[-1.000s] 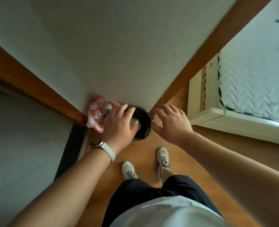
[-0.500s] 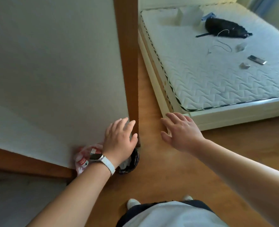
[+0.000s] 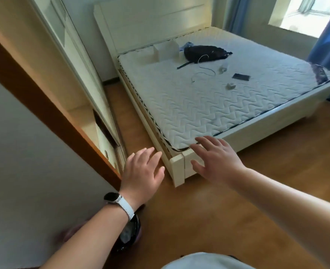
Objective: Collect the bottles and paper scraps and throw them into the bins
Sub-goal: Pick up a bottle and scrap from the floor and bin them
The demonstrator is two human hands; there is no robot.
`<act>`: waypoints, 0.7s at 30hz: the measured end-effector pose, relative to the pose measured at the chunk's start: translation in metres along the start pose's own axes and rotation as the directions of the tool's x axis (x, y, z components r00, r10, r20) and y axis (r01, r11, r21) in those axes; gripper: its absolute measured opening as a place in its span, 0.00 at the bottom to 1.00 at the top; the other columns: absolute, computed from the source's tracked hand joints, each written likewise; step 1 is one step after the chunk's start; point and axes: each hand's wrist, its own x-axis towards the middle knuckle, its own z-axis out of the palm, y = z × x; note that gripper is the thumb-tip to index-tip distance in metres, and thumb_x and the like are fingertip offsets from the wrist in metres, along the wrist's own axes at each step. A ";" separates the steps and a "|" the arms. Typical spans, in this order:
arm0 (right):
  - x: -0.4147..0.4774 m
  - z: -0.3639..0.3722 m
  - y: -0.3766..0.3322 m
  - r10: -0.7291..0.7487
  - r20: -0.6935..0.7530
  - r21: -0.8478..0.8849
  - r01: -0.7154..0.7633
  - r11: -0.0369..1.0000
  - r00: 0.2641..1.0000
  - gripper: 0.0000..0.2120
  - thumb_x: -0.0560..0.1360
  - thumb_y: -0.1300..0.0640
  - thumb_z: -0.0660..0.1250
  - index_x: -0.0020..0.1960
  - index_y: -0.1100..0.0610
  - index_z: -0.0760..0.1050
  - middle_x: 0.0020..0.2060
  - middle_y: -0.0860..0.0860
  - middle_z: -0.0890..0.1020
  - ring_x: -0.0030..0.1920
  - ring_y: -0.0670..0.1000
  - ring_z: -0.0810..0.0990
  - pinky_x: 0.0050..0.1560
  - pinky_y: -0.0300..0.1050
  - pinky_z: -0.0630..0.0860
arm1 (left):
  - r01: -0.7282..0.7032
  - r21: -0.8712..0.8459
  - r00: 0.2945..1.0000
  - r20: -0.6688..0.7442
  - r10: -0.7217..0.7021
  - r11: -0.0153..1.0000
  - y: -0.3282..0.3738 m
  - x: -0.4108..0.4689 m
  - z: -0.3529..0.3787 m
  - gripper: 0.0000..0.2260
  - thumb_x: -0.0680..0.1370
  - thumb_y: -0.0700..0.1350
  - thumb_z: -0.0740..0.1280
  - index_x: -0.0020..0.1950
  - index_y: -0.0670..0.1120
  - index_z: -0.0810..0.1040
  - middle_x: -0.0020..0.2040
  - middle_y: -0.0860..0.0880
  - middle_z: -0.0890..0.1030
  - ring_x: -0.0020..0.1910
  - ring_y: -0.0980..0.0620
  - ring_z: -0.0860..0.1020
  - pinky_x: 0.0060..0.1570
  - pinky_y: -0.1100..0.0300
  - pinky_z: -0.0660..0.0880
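**Two empty hands reaching toward a bed, a bin sitting under the left forearm**

A person is looking down over both outstretched arms in a bedroom. Far out to the left of the left grip, low by the wall, a pinkish shape [image 3: 67, 234] is showing, too blurred to identify. Directly beneath the left forearm, a black-lined bin [image 3: 130, 234] is standing on the wooden floor [image 3: 199, 220], with something pale and crumpled lying inside.

The left hand [image 3: 142, 171], wearing a watch [image 3: 114, 198] on a white strap, is hovering with its grip released, fingers spread and holding nothing. Between the two hands, the corner of the cream bed frame [image 3: 177, 168] is jutting toward the viewer. The right hand [image 3: 216, 162] is hanging over that corner, its grip also released and empty.

Well beyond the right fingertips, on the bare mattress [image 3: 199, 113], a small pale scrap [image 3: 230, 86] is lying beside a dark phone [image 3: 241, 76]. A thin cable [image 3: 204, 71], a small clear object [image 3: 224, 66] that may be a bottle, and a black bag [image 3: 204, 52] are lying farther off.

The person appears to be between trips, turning from the bin to fetch more litter. The next move is probably calling for a walk alongside the bed and a long reach for the scrap.
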 end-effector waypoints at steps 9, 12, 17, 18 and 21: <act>-0.036 -0.013 0.123 0.159 -0.060 0.027 -0.157 0.987 0.986 0.26 0.75 0.38 0.54 0.66 0.50 0.72 0.68 0.53 0.73 0.70 0.56 0.69 0.67 0.55 0.67 | -0.163 0.005 0.986 -0.042 0.163 0.987 0.105 0.086 0.034 0.18 0.77 0.54 0.62 0.63 0.49 0.76 0.62 0.46 0.78 0.63 0.45 0.74 0.61 0.44 0.71; -0.047 -0.015 0.154 0.211 -0.085 0.030 -0.209 0.977 0.974 0.25 0.75 0.38 0.55 0.65 0.51 0.73 0.67 0.54 0.75 0.68 0.57 0.71 0.66 0.55 0.69 | -0.216 -0.001 0.976 -0.031 0.216 0.976 0.132 0.111 0.041 0.18 0.77 0.54 0.62 0.64 0.49 0.75 0.62 0.47 0.77 0.62 0.45 0.74 0.61 0.45 0.71; -0.055 -0.011 0.192 0.320 -0.097 0.048 -0.316 0.947 0.943 0.27 0.75 0.39 0.54 0.67 0.52 0.73 0.67 0.54 0.75 0.68 0.58 0.71 0.66 0.56 0.68 | -0.301 -0.040 0.954 -0.027 0.300 0.953 0.164 0.152 0.061 0.19 0.77 0.55 0.60 0.64 0.48 0.75 0.61 0.46 0.77 0.61 0.44 0.74 0.60 0.43 0.70; -0.056 -0.008 0.199 0.341 -0.103 0.050 -0.337 0.940 0.935 0.27 0.74 0.39 0.55 0.65 0.53 0.74 0.66 0.55 0.75 0.67 0.58 0.72 0.65 0.56 0.69 | -0.315 -0.051 0.949 -0.019 0.314 0.948 0.169 0.160 0.066 0.19 0.77 0.55 0.60 0.64 0.48 0.76 0.61 0.46 0.77 0.61 0.44 0.74 0.60 0.44 0.70; -0.058 0.002 0.218 0.400 -0.108 0.047 -0.397 0.917 0.910 0.25 0.74 0.40 0.57 0.63 0.54 0.75 0.64 0.55 0.77 0.65 0.59 0.74 0.62 0.56 0.71 | -0.349 -0.100 0.936 0.005 0.352 0.932 0.183 0.182 0.085 0.20 0.76 0.56 0.59 0.64 0.48 0.76 0.61 0.46 0.77 0.61 0.44 0.74 0.59 0.44 0.70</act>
